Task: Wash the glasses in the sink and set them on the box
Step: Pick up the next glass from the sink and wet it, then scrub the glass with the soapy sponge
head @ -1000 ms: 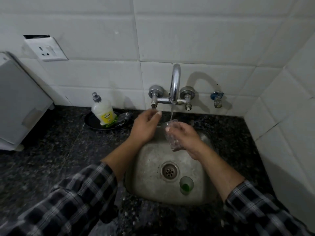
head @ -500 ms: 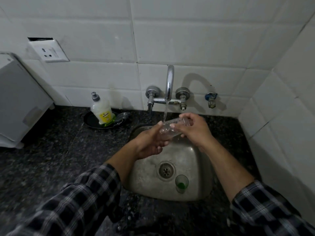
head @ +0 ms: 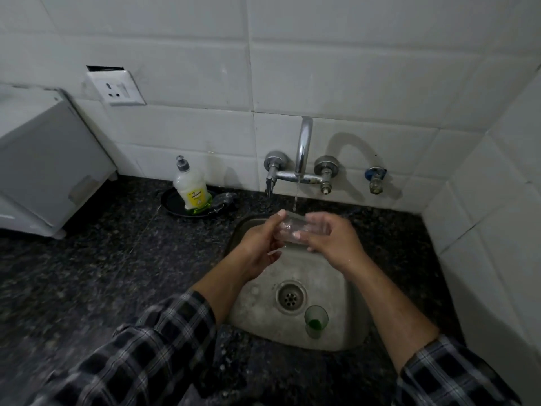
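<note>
Both forearms rise from the frame's lower corners (bare past the checked sleeves [head: 164, 341]) and meet at centre. The left hand [head: 259, 244] and right hand [head: 333, 240] curl their fingers round one clear glass [head: 288, 230] between them.

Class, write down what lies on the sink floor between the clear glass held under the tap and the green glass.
In the head view, the drain sits between the clear glass and the green glass; the rest is bare sink floor.
</note>
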